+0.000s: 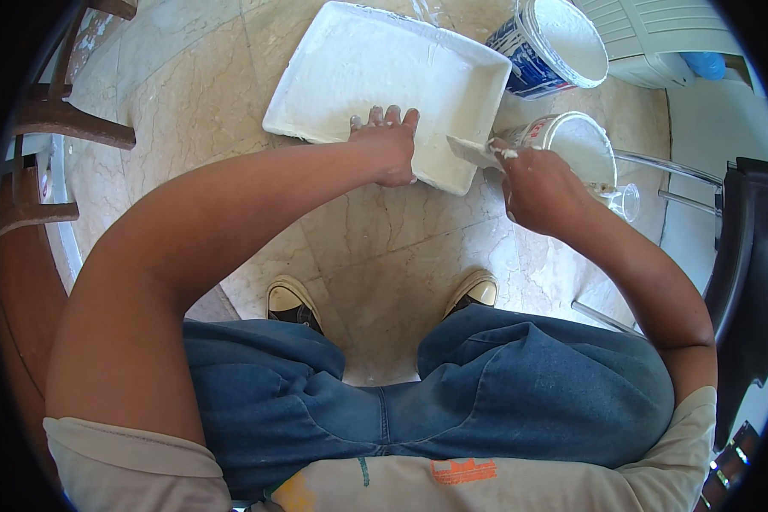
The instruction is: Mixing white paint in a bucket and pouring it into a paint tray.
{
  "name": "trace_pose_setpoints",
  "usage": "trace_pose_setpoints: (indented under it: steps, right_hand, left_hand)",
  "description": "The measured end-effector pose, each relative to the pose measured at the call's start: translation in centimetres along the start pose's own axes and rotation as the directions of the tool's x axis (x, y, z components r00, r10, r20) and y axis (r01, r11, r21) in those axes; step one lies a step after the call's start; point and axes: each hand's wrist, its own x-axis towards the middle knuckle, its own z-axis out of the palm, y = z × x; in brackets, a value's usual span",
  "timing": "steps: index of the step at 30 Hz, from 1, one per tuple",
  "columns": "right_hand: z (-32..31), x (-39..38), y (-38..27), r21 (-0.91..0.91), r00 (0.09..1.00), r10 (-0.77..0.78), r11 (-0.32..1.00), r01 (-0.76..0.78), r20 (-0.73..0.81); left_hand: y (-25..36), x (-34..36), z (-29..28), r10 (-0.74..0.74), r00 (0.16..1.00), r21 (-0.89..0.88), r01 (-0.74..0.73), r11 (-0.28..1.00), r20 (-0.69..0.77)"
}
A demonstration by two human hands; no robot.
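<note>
A white paint tray (375, 68) coated with white paste lies on the floor ahead of me. My left hand (386, 145) reaches over the tray's near rim, fingers spread into it and smeared with white. In my right hand (538, 183), closed at the tray's near right corner, is a putty knife (471, 152). Its white-coated blade points left over the tray; its handle is mostly hidden in my fist. Just beyond that hand stands a white bucket (584, 141) with white residue inside. Farther back, a blue and white bucket (529, 51) tilts beside the tray, also white inside.
A small clear cup (627, 202) is beside the nearer bucket. Metal legs (670, 166) and a black chair part (747, 282) stand at the right. Brown wooden furniture legs (77, 119) rise at the left. My shoes (292, 299) rest on the marble-look floor (375, 256).
</note>
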Motion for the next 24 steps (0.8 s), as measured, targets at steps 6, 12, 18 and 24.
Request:
trace_pose_setpoints:
  steps: [6,12,18,24]
  right_hand:
    - [3.2,-2.4,0.5,0.081,0.999,0.053,0.995,-0.054,0.009]
    - [7.2,-4.4,0.1,0.188,0.995,0.072,0.981,-0.058,-0.069]
    - [6.3,-5.1,-0.9,0.159,0.99,0.051,0.985,-0.071,0.13]
    - [4.9,-5.1,-1.3,0.093,0.984,0.019,0.995,-0.036,0.179]
  left_hand:
    - [0.1,0.1,0.0,0.011,1.0,0.004,-0.011,1.0,-0.007]
    - [0.4,0.4,-0.2,0.018,1.0,0.026,-0.017,1.0,-0.022]
    - [0.4,0.4,0.0,-0.005,1.0,0.045,0.006,0.999,-0.017]
    - [0.7,0.4,-0.2,-0.029,1.0,0.047,0.028,0.999,0.007]
